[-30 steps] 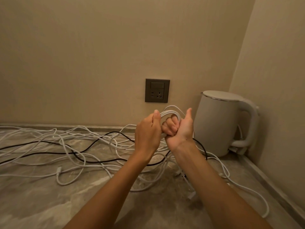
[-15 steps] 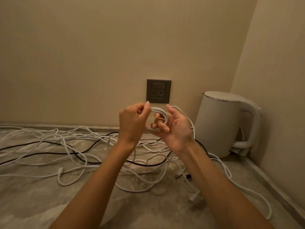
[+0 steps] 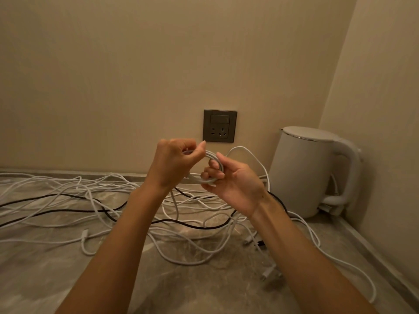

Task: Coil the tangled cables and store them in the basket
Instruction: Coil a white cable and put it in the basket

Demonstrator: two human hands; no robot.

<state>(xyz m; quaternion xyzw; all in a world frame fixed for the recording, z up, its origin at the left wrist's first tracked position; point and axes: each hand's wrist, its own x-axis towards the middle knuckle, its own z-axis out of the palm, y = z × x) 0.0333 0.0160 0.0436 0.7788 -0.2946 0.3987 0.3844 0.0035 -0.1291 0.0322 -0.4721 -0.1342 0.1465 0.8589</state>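
White coil (image 3: 213,165) sits mid-air between the hands at centre: the left hand (image 3: 172,164) pinches its top strand with thumb and curled fingers, and the right hand (image 3: 235,184), at 3 o'clock of it, hooks curled fingers through the loop. Loose cables (image 3: 106,200), white with one black, sprawl over the marble counter (image 3: 45,279) from 9 to 5 o'clock of the hands, with a socket (image 3: 220,125) at 12 and a kettle (image 3: 303,171) at 3.
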